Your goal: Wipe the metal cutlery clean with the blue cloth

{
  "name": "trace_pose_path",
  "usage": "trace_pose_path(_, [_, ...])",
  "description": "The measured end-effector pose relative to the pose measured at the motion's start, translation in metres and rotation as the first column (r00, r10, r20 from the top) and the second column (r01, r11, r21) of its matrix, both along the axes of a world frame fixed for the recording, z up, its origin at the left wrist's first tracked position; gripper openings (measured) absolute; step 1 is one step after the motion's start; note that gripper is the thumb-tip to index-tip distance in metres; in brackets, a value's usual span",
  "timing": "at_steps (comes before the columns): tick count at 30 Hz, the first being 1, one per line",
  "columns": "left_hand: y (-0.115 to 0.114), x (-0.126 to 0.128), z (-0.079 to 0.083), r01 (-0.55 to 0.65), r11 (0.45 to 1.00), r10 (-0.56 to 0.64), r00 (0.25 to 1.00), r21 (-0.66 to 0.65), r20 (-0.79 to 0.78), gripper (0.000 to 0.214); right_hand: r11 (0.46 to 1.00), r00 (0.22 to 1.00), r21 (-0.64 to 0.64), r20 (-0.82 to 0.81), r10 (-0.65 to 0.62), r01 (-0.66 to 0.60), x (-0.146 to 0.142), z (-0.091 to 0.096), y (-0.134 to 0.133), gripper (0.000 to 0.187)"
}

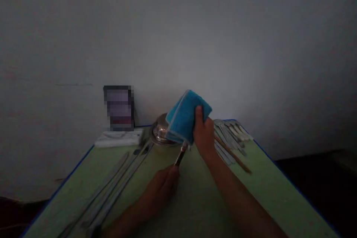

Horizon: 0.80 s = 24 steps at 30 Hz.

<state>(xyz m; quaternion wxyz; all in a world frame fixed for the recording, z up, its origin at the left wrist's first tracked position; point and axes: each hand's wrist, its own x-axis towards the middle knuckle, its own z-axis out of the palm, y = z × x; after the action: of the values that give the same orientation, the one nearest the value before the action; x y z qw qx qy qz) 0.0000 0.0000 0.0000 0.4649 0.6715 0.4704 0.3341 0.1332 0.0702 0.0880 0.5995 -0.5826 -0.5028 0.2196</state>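
Note:
My left hand [163, 184] is closed around the lower end of a slim utensil [181, 155], dark along the handle with a shiny metal part above. Its upper end disappears into a folded blue cloth [186, 117] with pale edging, so its kind cannot be made out. My right hand [205, 137] grips that cloth from the right, thumb pressed on its near face, and the cloth wraps the utensil's hidden end. Both hands are raised over the middle of the table. Just behind the cloth, partly covered by it, is a shiny round metal dish or lid [159, 131].
Long metal utensils [111, 180] lie along the left side of the green table [195, 208]. To the right are several spoons and forks [230, 134] and a wooden stick [237, 160]. At the back left a blurred-out framed object [119, 106] stands by a white box [119, 138], against the wall.

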Motion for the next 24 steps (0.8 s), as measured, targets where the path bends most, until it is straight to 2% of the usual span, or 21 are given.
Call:
trace_pose_path(7, [0.003,0.008,0.007,-0.096,0.993,0.097,0.995,-0.068,0.009,0.047,0.985,0.976,-0.036,0.133,0.170,-0.167,-0.023,-0.024,-0.005,0.048])
trace_pose_path(11, [0.003,0.007,0.009,-0.108,0.992,0.107,0.994,-0.068,-0.016,0.047,0.964,0.953,-0.029,0.143,0.266,-0.265,-0.020,-0.024,-0.002,0.047])
trace_pose_path(13, [0.002,0.005,0.008,-0.094,0.995,0.093,0.995,-0.042,-0.035,0.047,0.963,0.958,-0.040,0.099,0.268,-0.266,-0.012,-0.020,0.001,0.047])
trace_pose_path(16, [0.001,0.003,0.006,-0.028,0.999,0.026,0.998,-0.021,-0.061,0.047,0.990,0.985,-0.050,-0.120,0.126,-0.133,0.000,-0.011,0.007,0.047])
trace_pose_path(17, [0.001,0.003,0.004,-0.003,1.000,0.001,0.998,-0.022,-0.068,0.046,0.995,0.970,-0.064,-0.236,0.065,-0.082,0.003,-0.009,0.009,0.046])
trace_pose_path(19, [0.000,0.004,0.003,0.034,0.999,-0.036,0.996,-0.027,-0.079,0.045,0.995,0.881,-0.088,-0.473,-0.008,-0.038,0.009,-0.005,0.013,0.046])
trace_pose_path(22, [0.001,0.006,0.004,0.065,0.997,-0.068,0.995,-0.043,-0.079,0.045,0.992,0.699,-0.033,-0.713,0.061,-0.121,0.015,-0.003,0.016,0.048])
trace_pose_path(24, [0.001,0.005,0.006,0.080,0.995,-0.084,0.994,-0.061,-0.066,0.046,0.978,0.631,0.061,-0.756,0.175,-0.197,0.019,-0.003,0.017,0.048])
